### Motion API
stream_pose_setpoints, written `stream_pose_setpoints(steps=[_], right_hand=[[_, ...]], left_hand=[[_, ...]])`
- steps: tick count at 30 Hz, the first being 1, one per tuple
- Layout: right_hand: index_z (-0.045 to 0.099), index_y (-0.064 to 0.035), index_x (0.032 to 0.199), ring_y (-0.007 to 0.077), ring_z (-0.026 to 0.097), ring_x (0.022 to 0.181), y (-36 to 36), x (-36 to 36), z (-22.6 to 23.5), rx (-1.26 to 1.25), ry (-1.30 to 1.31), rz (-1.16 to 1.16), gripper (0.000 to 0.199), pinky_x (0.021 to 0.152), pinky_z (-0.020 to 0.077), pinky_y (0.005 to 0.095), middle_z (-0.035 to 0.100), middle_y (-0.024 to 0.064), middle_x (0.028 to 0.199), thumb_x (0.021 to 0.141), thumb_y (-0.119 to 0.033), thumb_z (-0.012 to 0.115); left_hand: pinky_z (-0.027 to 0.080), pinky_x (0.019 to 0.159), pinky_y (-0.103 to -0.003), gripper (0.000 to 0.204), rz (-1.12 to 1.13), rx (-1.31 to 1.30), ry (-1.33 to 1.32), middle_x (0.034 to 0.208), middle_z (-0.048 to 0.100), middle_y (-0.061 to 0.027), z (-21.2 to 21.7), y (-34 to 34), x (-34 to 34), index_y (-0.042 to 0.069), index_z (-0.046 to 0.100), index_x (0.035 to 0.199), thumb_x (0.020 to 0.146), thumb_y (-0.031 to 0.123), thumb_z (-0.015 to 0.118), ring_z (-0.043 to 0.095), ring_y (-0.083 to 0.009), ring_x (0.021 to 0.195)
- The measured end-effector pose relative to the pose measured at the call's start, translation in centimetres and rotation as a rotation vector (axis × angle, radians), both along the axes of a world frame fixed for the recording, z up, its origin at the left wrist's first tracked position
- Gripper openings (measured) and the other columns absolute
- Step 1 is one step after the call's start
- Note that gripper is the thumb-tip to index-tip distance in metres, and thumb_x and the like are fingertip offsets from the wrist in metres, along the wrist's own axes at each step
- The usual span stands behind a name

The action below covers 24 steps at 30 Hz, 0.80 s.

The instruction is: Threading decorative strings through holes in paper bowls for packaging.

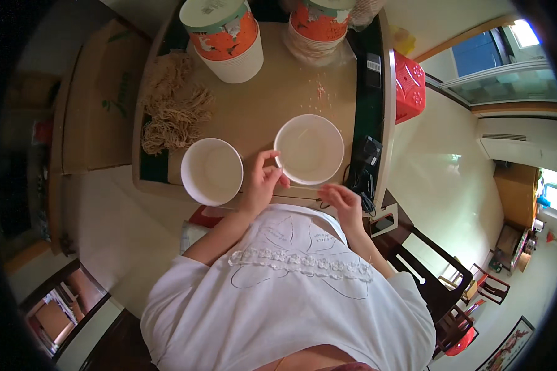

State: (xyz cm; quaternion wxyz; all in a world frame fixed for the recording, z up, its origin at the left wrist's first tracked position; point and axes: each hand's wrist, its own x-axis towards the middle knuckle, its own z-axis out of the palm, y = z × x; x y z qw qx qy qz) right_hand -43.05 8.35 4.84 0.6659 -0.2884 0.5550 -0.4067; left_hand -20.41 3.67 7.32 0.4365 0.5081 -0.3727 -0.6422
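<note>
Looking down, I see the left hand (263, 179) with fingertips pinched on the near rim of the right paper bowl (309, 148), which sits on the table (272, 93) beside a second bowl (211, 171). Both look empty (filling seemingly not begun). The right hand (343, 201) hovers loosely open, holding nothing. Dried noodle nests (173, 108) lie left; tall tubs (226, 37) crowd the far edge.

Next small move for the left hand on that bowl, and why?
Probably draw the right-hand white bowl closer: the left hand pinches its near rim, the right hand hovers open just below it, and it sits empty beside the other empty bowl.
</note>
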Motion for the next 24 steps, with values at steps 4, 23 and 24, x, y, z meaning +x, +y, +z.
stream_pose_setpoints(steps=[4, 23, 24], right_hand=[[0.057, 0.0002, 0.113, 0.0198, 0.062, 0.097, -1.4, 0.4, 0.3, 0.039, -0.280, -0.409, 0.022, 0.088, 0.0494, 0.0314, 0.063, 0.0115, 0.107, 0.094, -0.009, 0.049], [0.035, -0.0115, 0.098, 0.0059, 0.037, 0.059, -1.2, 2.6, 1.0, 0.024, -0.260, 0.197, 0.014, 0.047, 0.0262, 0.0195, 0.042, -0.0005, 0.068, 0.094, -0.004, 0.046], [0.035, -0.0112, 0.098, 0.0059, 0.037, 0.058, -1.2, 2.7, 1.0, 0.010, -0.250, 0.201, 0.013, 0.047, 0.0257, 0.0194, 0.044, 0.0001, 0.068, 0.095, -0.006, 0.047]], left_hand=[[0.050, 0.067, -0.027, 0.023, -0.158, -0.276, -0.301, 0.075, 0.061, -0.0091, -1.9, 1.9, -0.8, 0.005, 0.054, 0.109, 0.088, -0.001, 0.050, 0.061, -0.0162, 0.068], [0.049, 0.072, -0.035, 0.018, -0.465, -0.732, -0.776, 0.085, 0.057, -0.0046, 0.7, 0.3, -2.8, 0.009, 0.066, 0.088, 0.071, 0.005, 0.068, 0.056, -0.0225, 0.086], [0.049, 0.072, -0.034, 0.019, -0.496, -0.743, -0.780, 0.083, 0.058, -0.0040, 0.4, 0.3, -2.6, 0.010, 0.066, 0.088, 0.070, 0.006, 0.069, 0.057, -0.0223, 0.085]])
